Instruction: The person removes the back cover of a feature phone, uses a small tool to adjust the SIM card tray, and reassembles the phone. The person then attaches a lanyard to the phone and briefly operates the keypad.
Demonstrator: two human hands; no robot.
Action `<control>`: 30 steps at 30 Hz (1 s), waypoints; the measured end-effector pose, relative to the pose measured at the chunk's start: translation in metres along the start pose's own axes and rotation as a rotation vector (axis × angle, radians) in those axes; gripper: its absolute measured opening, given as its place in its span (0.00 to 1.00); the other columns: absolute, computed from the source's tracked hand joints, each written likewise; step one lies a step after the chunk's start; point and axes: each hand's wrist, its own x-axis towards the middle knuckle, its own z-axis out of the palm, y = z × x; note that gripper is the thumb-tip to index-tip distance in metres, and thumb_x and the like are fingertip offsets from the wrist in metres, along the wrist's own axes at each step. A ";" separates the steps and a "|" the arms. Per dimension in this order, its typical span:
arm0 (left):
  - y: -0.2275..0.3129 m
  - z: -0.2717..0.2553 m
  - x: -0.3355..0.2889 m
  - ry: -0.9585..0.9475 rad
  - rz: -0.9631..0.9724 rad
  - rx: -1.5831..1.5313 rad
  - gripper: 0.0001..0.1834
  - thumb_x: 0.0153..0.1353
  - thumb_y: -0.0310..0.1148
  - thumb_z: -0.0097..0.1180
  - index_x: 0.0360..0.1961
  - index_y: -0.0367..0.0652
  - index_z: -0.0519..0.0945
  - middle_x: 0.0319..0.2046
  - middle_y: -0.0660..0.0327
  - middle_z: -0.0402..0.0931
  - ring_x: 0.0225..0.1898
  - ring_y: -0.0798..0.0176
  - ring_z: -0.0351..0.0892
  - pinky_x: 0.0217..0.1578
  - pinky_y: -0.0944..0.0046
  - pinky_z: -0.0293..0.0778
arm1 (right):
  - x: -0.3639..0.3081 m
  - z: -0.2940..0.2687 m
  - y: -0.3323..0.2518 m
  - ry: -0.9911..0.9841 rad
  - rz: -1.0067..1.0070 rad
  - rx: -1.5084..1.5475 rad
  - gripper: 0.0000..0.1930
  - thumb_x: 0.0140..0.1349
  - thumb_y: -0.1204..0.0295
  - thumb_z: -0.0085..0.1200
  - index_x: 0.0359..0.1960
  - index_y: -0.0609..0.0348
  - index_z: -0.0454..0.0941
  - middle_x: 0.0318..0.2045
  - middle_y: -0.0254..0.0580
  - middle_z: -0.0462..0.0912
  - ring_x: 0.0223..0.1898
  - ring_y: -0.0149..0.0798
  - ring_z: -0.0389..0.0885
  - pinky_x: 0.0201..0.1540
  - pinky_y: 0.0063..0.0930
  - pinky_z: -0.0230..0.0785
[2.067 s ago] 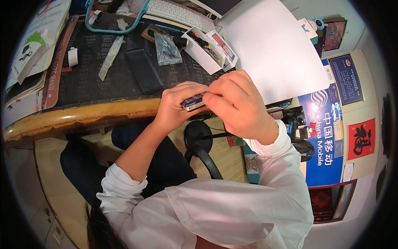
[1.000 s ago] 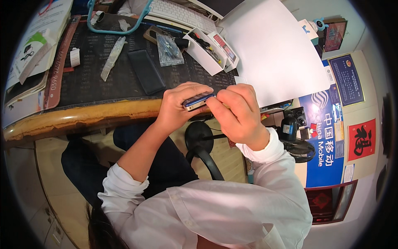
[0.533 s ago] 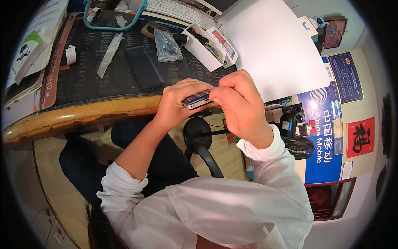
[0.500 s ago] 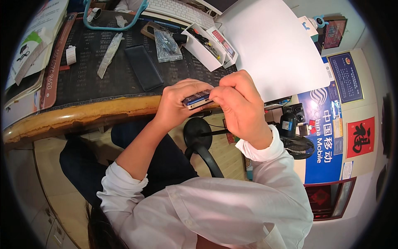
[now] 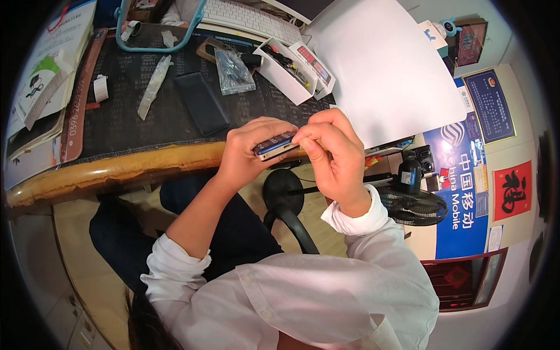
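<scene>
A small dark-blue keypad phone (image 5: 275, 145) with a pale side edge lies in my left hand (image 5: 247, 146), tilted above the desk's front edge. My left fingers wrap over its far side, and its keys show partly beneath them. At the phone's right end my right hand (image 5: 334, 153) is closed in a pinch, with thumb and forefinger tips touching its edge. Whatever sits between those fingertips is too small or hidden to make out.
On the dark desk mat are a black phone-shaped case (image 5: 202, 104), a clear plastic bag (image 5: 234, 73), an open white box (image 5: 286, 74) and a plastic strip (image 5: 154, 87). A large white sheet (image 5: 385, 70) covers the right side. Below stand a black chair part (image 5: 283, 191) and a fan (image 5: 413, 205).
The whole view has shifted slightly. My right hand has turned a little, its fingertips still at the phone's right end. The left hand keeps its hold.
</scene>
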 end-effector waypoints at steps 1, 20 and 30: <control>0.001 0.000 0.000 -0.004 -0.006 -0.001 0.20 0.47 0.23 0.75 0.43 0.38 0.85 0.40 0.54 0.86 0.42 0.51 0.86 0.46 0.58 0.80 | -0.002 0.001 -0.001 0.005 0.028 0.023 0.02 0.66 0.79 0.58 0.37 0.64 0.81 0.35 0.44 0.75 0.34 0.41 0.75 0.35 0.29 0.69; 0.041 0.000 -0.018 -0.045 0.020 0.058 0.23 0.52 0.17 0.67 0.50 0.37 0.78 0.45 0.53 0.83 0.48 0.52 0.84 0.52 0.58 0.77 | -0.048 0.023 0.010 0.433 0.364 0.999 0.07 0.71 0.74 0.57 0.44 0.66 0.81 0.39 0.47 0.87 0.39 0.33 0.85 0.39 0.23 0.73; 0.053 0.010 -0.107 0.072 -0.232 0.141 0.31 0.47 0.20 0.67 0.52 0.42 0.67 0.45 0.52 0.68 0.44 0.55 0.69 0.49 0.59 0.69 | -0.093 0.040 -0.014 0.235 0.373 1.147 0.06 0.67 0.83 0.58 0.44 0.70 0.80 0.39 0.53 0.87 0.39 0.37 0.88 0.41 0.25 0.79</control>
